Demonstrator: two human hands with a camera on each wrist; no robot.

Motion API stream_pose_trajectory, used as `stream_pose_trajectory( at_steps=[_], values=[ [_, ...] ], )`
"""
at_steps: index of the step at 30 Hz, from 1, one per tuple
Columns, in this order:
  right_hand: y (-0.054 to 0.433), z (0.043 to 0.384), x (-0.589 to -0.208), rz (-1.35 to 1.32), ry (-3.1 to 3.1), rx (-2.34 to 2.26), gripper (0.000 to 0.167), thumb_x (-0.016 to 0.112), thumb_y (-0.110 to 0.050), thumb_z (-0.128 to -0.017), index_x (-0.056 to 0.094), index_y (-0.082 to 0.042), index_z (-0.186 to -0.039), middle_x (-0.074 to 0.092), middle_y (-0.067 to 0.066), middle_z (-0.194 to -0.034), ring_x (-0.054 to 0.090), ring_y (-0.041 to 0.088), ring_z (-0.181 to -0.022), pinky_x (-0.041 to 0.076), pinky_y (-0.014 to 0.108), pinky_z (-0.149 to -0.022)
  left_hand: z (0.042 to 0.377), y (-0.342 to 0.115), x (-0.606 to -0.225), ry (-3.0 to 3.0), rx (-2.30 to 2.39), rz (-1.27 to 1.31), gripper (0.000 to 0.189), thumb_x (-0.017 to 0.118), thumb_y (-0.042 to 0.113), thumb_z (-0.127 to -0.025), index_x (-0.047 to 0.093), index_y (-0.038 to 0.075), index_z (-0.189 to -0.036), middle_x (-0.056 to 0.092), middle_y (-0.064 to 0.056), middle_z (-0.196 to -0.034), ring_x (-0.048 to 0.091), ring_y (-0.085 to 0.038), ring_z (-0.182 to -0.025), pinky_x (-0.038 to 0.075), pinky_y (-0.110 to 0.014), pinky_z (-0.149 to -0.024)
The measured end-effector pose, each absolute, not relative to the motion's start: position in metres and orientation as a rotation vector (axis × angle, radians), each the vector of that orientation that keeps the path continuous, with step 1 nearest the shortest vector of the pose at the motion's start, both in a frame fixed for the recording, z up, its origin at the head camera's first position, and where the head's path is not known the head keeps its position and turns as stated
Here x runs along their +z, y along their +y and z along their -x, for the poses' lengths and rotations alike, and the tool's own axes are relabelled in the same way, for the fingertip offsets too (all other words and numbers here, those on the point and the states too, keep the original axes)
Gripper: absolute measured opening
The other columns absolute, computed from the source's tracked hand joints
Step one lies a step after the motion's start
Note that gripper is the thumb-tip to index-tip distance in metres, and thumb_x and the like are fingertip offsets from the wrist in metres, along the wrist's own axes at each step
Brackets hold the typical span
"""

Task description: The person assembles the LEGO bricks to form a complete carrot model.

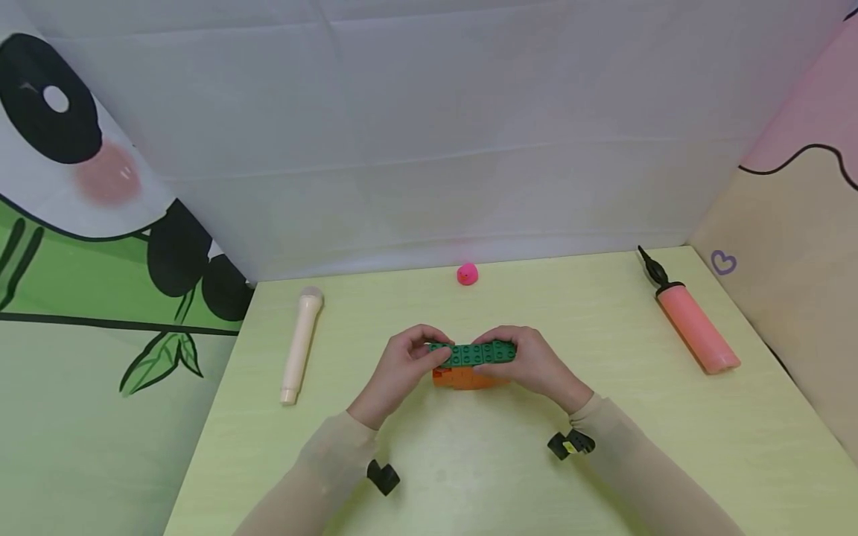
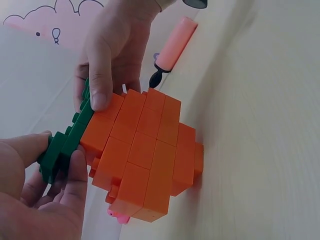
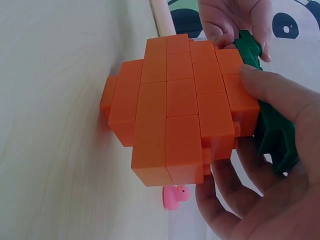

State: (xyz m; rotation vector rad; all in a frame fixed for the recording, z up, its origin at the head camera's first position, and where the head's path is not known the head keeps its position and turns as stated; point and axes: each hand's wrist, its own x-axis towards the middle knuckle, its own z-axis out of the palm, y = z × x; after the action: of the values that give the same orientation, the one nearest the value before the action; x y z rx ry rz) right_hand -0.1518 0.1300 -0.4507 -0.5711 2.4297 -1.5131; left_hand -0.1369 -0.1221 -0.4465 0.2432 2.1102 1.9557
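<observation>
A stepped build of orange toy building bricks (image 1: pixel 462 378) stands on the table between the two hands, narrow at its base and wider midway up. Along its top runs a row of green bricks (image 1: pixel 477 354) with studs showing. My left hand (image 1: pixel 405 365) pinches the left end of the green row between thumb and fingers, as the left wrist view shows. On the other end, my right hand (image 1: pixel 532 361) grips the top of the build, its thumb on the upper orange brick (image 3: pixel 243 92) and its fingers curled behind. Part of the green row is hidden by the right hand.
A pale, microphone-shaped stick (image 1: pixel 303 342) lies to the left. At the back edge sits a small pink toy duck (image 1: pixel 467 274). A pink hand pump with a black nozzle (image 1: pixel 693 327) lies at the right. White cloth (image 1: pixel 429 149) hangs behind the table.
</observation>
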Motion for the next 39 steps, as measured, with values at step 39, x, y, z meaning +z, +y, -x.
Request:
stream_pose_trajectory(
  at_steps=[39],
  values=[
    [0.161, 0.142, -0.48, 0.463, 2.368, -1.576, 0.05, 0.09, -0.021, -0.085, 0.068, -0.009, -0.129, 0.071, 0.003, -0.11, 0.066, 0.029, -0.103, 0.056, 0.039, -0.091, 0.13, -0.151, -0.478, 2.481, 1.716, -0.269, 0.025, 0.062, 0.006, -0.102, 0.069, 0.015, -0.124, 0.069, 0.002, -0.117, 0.064, -0.024, -0.107, 0.051, -0.044, -0.091]
  ],
)
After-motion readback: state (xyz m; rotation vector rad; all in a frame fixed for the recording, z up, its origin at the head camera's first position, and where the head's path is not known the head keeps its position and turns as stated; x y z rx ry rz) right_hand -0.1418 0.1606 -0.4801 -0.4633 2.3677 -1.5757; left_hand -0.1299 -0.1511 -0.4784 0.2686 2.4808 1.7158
